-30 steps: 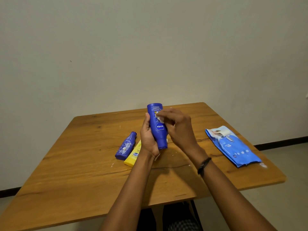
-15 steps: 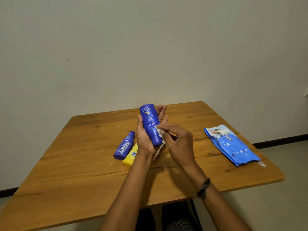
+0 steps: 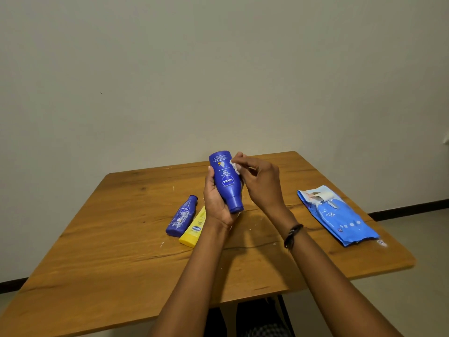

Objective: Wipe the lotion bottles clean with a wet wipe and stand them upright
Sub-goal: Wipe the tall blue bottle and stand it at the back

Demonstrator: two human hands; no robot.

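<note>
My left hand [image 3: 215,200] grips a large blue lotion bottle [image 3: 226,181], held upside down above the table with its cap pointing towards me. My right hand [image 3: 261,183] pinches a small white wet wipe [image 3: 235,167] against the bottle's upper right side, near its base. A smaller blue lotion bottle [image 3: 182,216] lies flat on the wooden table [image 3: 109,239] to the left. Beside it lies a yellow tube [image 3: 194,228], partly hidden by my left wrist.
A blue wet-wipe pack [image 3: 336,216] with its flap peeled back lies at the table's right side. Small white specks dot the tabletop around the bottles. A plain wall stands behind the table, with floor to the right.
My right hand has slid the wipe from the bottle's neck up to its base end. The left hand has closed around the bottle and tilted it slightly.
</note>
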